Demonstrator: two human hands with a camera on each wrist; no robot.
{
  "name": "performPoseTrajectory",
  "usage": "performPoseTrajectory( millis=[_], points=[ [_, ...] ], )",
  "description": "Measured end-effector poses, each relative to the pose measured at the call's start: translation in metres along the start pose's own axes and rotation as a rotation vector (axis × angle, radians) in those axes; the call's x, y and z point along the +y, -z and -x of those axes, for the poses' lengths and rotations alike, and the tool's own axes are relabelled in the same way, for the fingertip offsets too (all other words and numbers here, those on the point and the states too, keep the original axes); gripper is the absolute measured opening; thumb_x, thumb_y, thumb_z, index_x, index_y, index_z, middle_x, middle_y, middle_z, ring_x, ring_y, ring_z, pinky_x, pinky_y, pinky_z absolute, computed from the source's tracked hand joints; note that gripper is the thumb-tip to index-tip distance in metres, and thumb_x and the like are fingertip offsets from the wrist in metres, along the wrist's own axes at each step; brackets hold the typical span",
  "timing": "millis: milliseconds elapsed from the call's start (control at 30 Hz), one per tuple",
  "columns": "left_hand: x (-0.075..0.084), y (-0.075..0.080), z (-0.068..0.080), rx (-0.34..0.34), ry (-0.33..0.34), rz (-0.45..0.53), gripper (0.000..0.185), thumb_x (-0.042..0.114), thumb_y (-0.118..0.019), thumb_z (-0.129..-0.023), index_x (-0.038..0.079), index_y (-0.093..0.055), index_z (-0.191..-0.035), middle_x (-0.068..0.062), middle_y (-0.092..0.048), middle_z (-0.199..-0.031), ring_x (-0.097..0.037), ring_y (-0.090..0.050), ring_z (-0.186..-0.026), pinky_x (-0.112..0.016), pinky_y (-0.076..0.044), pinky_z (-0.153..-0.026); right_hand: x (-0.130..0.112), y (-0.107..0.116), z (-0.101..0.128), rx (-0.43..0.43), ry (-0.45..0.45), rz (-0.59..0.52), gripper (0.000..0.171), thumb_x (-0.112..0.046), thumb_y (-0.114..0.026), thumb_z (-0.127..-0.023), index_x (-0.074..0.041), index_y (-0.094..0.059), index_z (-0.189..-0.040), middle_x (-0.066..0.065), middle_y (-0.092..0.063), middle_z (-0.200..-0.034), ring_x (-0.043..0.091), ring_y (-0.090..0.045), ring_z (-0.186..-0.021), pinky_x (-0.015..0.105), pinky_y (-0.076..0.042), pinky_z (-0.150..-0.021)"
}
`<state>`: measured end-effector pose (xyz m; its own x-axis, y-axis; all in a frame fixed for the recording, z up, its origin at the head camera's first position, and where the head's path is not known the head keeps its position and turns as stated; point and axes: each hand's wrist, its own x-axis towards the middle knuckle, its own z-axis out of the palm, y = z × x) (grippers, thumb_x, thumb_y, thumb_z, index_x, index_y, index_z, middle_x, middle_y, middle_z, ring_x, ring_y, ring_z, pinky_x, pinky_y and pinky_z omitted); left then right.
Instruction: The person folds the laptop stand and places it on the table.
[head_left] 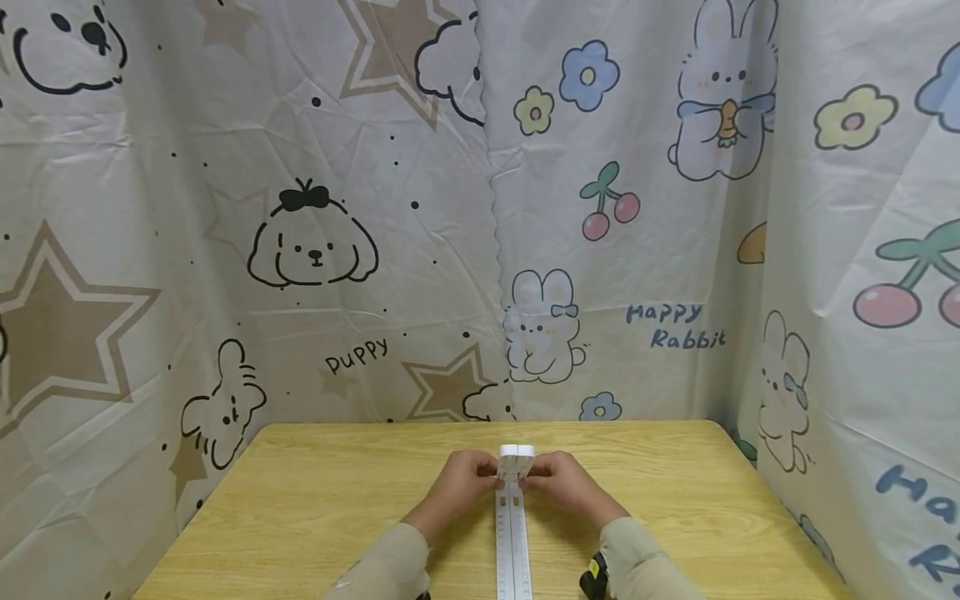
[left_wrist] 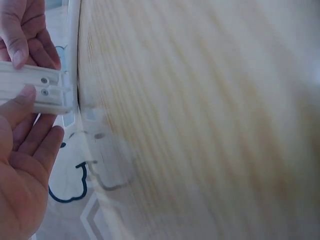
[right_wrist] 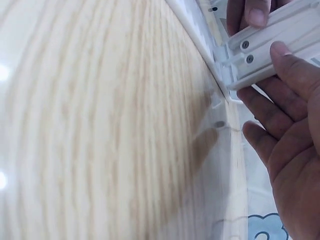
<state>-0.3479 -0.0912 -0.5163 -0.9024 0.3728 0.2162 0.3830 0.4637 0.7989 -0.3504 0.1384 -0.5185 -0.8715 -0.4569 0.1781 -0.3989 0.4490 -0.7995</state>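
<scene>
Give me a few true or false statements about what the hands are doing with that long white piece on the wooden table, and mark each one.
1. Both hands hold the far end of the white rail. True: the left hand and the right hand pinch it from either side.
2. The rail lies across the table from left to right. False: it runs lengthwise from the near edge away from the person.
3. Two screws show near the rail's end in the right wrist view. True.
4. The table top is bare metal. False: it is light wood grain.
5. The left hand rests flat on the table away from the rail. False: its thumb and fingers grip the rail.
</scene>
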Motion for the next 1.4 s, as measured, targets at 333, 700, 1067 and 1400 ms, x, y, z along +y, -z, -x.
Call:
performPoseTrajectory(
  millis=[333, 700, 1067, 1400],
  points=[
    [-0.005, 0.012, 0.004, -0.131, 0.046, 0.056, 0.017, 0.021, -0.076, -0.094, 0.018, -0.081, -0.11, 0.006, -0.078, -0.108, -0.011, -0.071, -0.106, -0.039, -0.057, -0.1, 0.003, 0.008, 0.005, -0.096, -0.026, -0.036, 0.019, -0.021, -0.069, -0.099, -0.012, -0.079, -0.112, 0.002, -0.077, -0.113, 0.013, -0.069, -0.104, 0.03, -0.057, -0.094],
    [-0.009, 0.02, 0.012, -0.234, 0.043, 0.09, 0.037, 0.026, -0.076, -0.093, 0.014, -0.072, -0.127, -0.003, -0.069, -0.132, -0.024, -0.06, -0.131, -0.049, -0.045, -0.114, 0.003, 0.01, 0.012, -0.205, -0.039, -0.154, 0.039, -0.02, -0.066, -0.101, -0.01, -0.064, -0.139, 0.01, -0.059, -0.146, 0.033, -0.053, -0.138, 0.054, -0.043, -0.114],
    [0.001, 0.02, 0.015, -0.285, -0.001, -0.095, 0.05, 0.028, -0.09, -0.074, 0.02, -0.076, -0.121, 0.009, -0.071, -0.125, -0.011, -0.062, -0.125, -0.039, -0.047, -0.113, 0.009, 0.004, 0.015, -0.193, -0.012, -0.116, 0.05, -0.019, -0.083, -0.085, -0.014, -0.069, -0.133, 0.009, -0.059, -0.145, 0.033, -0.054, -0.137, 0.043, -0.053, -0.105],
    [-0.003, 0.017, 0.017, -0.295, -0.042, -0.153, 0.056, 0.03, -0.092, -0.07, 0.022, -0.074, -0.123, 0.008, -0.069, -0.128, -0.011, -0.061, -0.128, -0.038, -0.046, -0.114, 0.012, 0.001, 0.016, -0.181, 0.047, -0.027, 0.054, -0.024, -0.086, -0.08, -0.017, -0.071, -0.131, 0.003, -0.061, -0.144, 0.03, -0.055, -0.136, 0.044, -0.05, -0.108]
  ],
)
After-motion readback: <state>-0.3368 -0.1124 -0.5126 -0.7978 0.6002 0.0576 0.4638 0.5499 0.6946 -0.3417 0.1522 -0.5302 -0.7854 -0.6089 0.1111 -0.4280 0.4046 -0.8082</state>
